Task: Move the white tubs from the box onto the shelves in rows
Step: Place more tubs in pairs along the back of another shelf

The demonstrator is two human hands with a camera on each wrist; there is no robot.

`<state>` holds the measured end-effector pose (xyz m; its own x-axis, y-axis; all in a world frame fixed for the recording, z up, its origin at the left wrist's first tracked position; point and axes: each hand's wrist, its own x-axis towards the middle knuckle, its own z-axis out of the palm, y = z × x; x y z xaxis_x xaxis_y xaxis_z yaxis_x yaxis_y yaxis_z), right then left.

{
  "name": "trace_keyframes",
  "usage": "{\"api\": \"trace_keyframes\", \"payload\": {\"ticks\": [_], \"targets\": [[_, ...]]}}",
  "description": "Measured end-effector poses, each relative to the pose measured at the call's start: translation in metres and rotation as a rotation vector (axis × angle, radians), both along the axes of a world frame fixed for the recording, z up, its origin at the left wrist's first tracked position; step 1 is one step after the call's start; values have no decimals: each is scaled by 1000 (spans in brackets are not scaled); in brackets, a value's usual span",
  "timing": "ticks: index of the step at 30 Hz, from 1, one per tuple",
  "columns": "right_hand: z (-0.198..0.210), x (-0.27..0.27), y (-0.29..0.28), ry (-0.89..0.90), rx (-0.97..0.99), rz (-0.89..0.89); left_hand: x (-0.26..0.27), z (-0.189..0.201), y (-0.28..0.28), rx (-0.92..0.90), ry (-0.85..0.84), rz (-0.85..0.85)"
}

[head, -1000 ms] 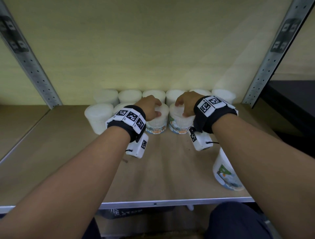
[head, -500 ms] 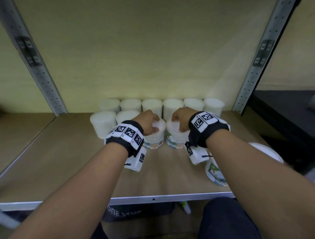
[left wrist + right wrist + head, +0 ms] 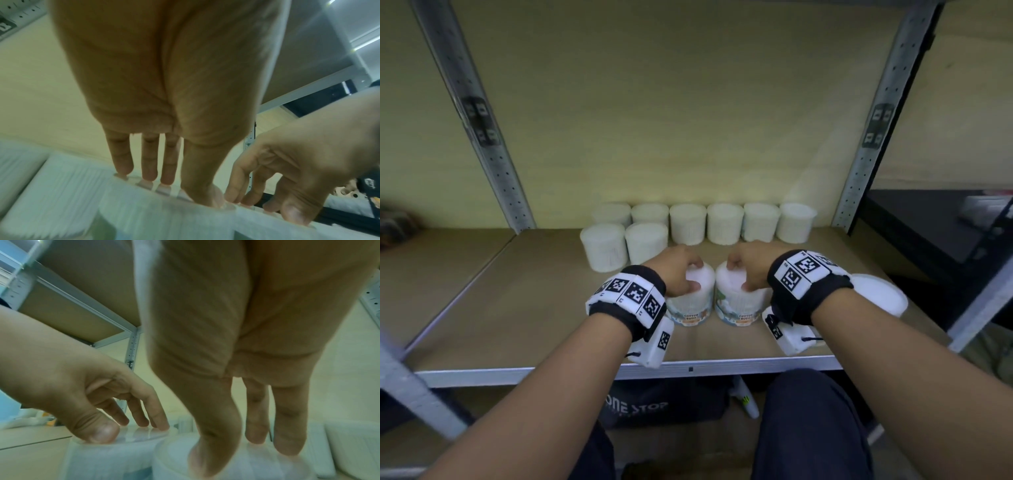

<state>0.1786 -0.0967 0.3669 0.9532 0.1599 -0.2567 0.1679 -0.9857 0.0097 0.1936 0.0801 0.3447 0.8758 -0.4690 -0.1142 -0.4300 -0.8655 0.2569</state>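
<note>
Head view: both hands work on one wooden shelf [image 3: 544, 308] between two perforated metal uprights. Left hand [image 3: 677, 270] grips the lid rim of a white tub [image 3: 692, 301] from above, fingers curled over the far edge, thumb on the near side. Right hand [image 3: 751, 265] grips a second white tub [image 3: 738, 303] the same way. The two tubs stand upright, side by side and touching or nearly so, near the front middle of the shelf; each shows a printed label reading "COTTON BUDS". Behind them, a back row of six tubs [image 3: 724, 222] lines the rear wall, and two more tubs [image 3: 626, 245] stand just in front of that row at its left end. A further white tub [image 3: 880, 294] lies at the right edge of the shelf, partly hidden by the right wrist. Both wrists carry black bands with square coded markers. Left wrist view: the fingertips [image 3: 123, 168] press on the clear lid, the thumb down on its near rim, with the right hand [image 3: 287, 162] close alongside. Right wrist view: the fingers [image 3: 287, 434] rest on the lid's far part, and the left hand [image 3: 82, 394] holds the neighbouring lid. Below the shelf edge, a dark bag [image 3: 654, 407] with white lettering.
</note>
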Motion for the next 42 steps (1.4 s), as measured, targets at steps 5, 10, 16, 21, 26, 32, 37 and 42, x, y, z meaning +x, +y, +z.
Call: {"api": "trace_keyframes", "payload": {"ticks": [5, 10, 16, 21, 26, 32, 37, 42], "targets": [[-2, -27, -8, -4, 38, 1, -22, -1, -2, 4, -9, -12], [1, -44, -15, 20, 67, -10, -35, -8, -5, -18, -9, -7], [3, -53, -24, 48, 102, -31, -39, -11, -7, -41, 15, -6], [5, -55, -25, 64, 121, -40, -40, -12, -7, -64, 26, -8], [7, -52, -24, 85, 136, -40, -41, -8, -7, -84, 29, -28], [15, -35, -17, 52, 220, -34, -31, 6, 7, -239, 13, 29], [20, -8, 10, -3, 330, -12, -9, 11, 40, -271, -13, 134], [23, 31, 48, -49, 323, 49, 22, 12, 79, -283, -40, 285]]}}
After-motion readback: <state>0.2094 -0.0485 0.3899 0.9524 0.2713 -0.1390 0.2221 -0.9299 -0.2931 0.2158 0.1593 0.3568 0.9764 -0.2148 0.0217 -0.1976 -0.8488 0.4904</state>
